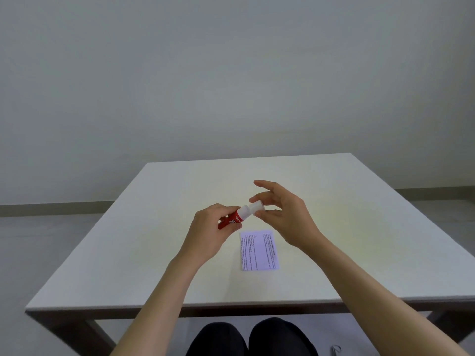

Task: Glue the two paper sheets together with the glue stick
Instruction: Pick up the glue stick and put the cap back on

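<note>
Head cam: left hand [209,227] wrapped round the red glue stick [232,219], right hand [282,214] pinching its white cap [257,207], printed paper [259,250] flat at 6 o'clock below; stick's light, rigid, probably slick, so grip mid-barrel.

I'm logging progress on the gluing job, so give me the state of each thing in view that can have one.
Red glue stick: held in the air by the left hand, white neck exposed.
White cap: pinched by the right hand, at the stick's tip; whether fully off, unclear.
Printed white paper sheet: flat on the white table, untouched; only one sheet can be made out.
</note>
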